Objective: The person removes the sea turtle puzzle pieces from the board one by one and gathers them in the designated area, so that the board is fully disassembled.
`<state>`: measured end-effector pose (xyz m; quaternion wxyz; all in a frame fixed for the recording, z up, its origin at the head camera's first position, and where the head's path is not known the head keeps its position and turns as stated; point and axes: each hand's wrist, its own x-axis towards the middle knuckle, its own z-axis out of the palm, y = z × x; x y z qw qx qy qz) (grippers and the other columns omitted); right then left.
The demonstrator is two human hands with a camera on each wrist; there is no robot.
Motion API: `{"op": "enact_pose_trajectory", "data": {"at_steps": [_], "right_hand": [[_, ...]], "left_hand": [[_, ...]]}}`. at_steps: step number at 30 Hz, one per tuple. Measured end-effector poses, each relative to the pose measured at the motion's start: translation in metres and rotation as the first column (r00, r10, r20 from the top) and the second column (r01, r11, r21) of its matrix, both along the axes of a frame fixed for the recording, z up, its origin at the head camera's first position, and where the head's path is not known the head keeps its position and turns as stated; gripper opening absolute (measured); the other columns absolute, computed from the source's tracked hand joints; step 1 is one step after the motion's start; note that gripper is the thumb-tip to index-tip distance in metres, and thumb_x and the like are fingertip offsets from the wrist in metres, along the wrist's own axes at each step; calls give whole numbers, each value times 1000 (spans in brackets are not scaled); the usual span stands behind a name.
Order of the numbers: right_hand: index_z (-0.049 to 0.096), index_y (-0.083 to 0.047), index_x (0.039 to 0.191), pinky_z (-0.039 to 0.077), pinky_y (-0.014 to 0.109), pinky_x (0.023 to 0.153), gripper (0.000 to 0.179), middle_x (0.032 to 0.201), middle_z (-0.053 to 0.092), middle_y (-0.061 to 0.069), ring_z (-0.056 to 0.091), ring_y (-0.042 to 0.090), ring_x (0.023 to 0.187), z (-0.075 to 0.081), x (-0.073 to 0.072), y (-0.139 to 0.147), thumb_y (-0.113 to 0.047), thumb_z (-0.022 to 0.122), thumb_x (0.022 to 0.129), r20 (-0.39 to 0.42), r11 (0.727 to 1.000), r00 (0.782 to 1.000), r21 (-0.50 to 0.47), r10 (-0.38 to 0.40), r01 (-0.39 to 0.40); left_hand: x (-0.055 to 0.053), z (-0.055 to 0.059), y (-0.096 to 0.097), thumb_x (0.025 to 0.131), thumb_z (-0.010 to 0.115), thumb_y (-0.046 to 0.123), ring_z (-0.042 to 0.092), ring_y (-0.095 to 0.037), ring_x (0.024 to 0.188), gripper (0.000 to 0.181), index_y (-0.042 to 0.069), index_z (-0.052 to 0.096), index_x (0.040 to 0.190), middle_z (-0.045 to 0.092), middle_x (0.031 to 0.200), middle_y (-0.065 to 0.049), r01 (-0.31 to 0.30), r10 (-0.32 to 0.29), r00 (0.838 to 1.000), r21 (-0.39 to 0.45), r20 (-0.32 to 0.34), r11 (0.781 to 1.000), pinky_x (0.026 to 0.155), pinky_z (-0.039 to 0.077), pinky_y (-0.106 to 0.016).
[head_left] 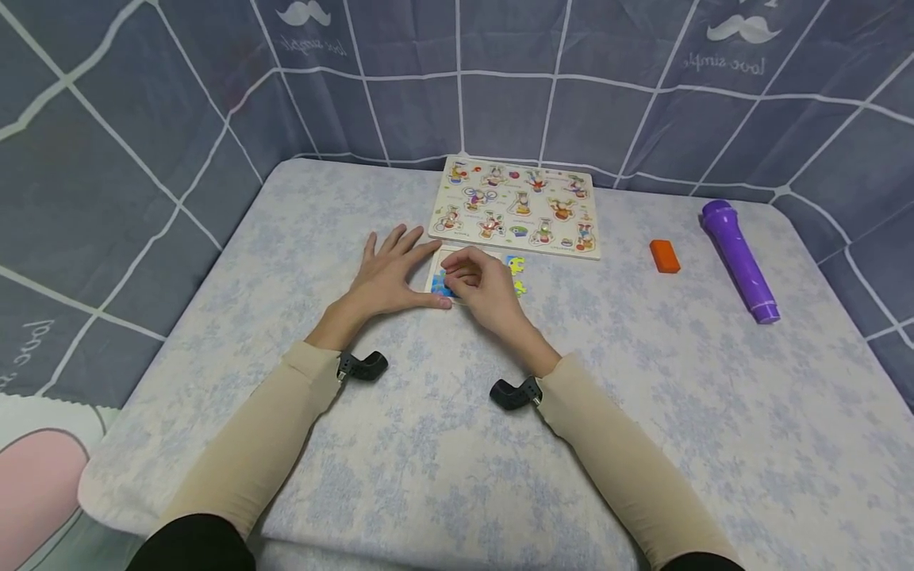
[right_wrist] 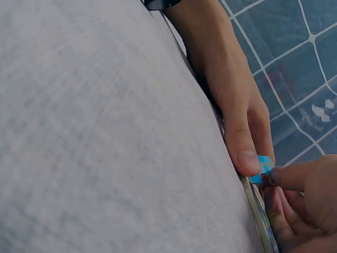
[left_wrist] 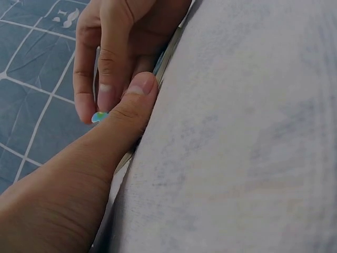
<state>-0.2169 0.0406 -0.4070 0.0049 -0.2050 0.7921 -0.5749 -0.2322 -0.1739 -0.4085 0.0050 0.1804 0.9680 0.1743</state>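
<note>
1. Because the right hand [head_left: 489, 289] appears to pinch the jigsaw piece [right_wrist: 263, 167] only at its fingertips, a small roll of finger or thumb could drop it or turn it askew.
2. The left hand [head_left: 382, 281] lies with fingers spread apart and grips nothing, its thumb along the lower edge of the puzzle tray [head_left: 438, 266], at the centre of the head frame. In the right wrist view that thumb sits right by the piece, at lower right; left there, it could get in the way and tip the piece.
3. Should the thumb's pressure be light, a push on the tray could skid it over the cloth-covered table [head_left: 428, 444], perhaps against the wooden figure board [head_left: 585, 208] just above it in the frame.
4. The yellow-green shapes [head_left: 516, 265], right of the right hand, might be nudged by its knuckles; whether they are loose or seated, I cannot tell.
5. As for looks, the piece is small and bright blue with a touch of green, its outline mostly covered. The tray is flat and pale, blue at its lower left, its middle hidden.
</note>
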Motion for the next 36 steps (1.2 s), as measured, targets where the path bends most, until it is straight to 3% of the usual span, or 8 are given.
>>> {"op": "enact_pose_trajectory", "data": {"at_steps": [6,13,17,22,29,36], "right_hand": [[72,-4,116,61,26,88,17,110,76,12,73,22,101,10,0,11,-2,73,98,22,998,999,-46,-42,43],[73,0,115,59,19,86,18,111,76,17,73,25,100,26,8,57,-4,75,98,26,993,992,-16,-120,120],[74,0,114,58,17,82,17,108,76,18,72,25,97,24,19,81,-4,75,97,59,986,985,39,-163,161],[75,0,114,58,15,80,17,107,77,17,74,26,97,9,31,92,-6,75,97,80,983,985,115,-155,146],[75,-4,112,57,17,78,14,102,78,14,75,26,92,-4,40,94,-8,76,98,-44,966,986,196,-163,168],[75,-6,111,62,37,84,27,108,74,10,73,25,93,-3,44,95,-14,87,88,-155,945,980,285,-120,161]], "left_hand": [[1,-2,-1,75,81,76,6,-35,165,111,31,37,166,19,177,-8,-10,10,1000,2,0,1000,127,-5,-69],[1,-3,-3,74,82,75,5,-35,165,112,29,37,166,18,177,-8,-27,27,1000,-2,8,1000,128,-6,-68],[0,-4,-4,74,81,76,5,-35,165,113,29,36,166,18,177,-8,-25,25,1000,-7,11,1000,127,-7,-68],[0,-3,-3,73,81,77,5,-35,165,113,30,36,166,18,177,-8,-28,28,1000,-12,7,1000,128,-7,-68],[-1,-4,1,74,81,76,5,-35,165,113,30,35,166,18,177,-8,-11,11,1000,-3,11,1000,127,-8,-69],[-2,-1,1,74,82,75,7,-36,165,112,29,37,166,20,177,-9,-6,6,1000,-5,-7,1000,127,-6,-70]]}}
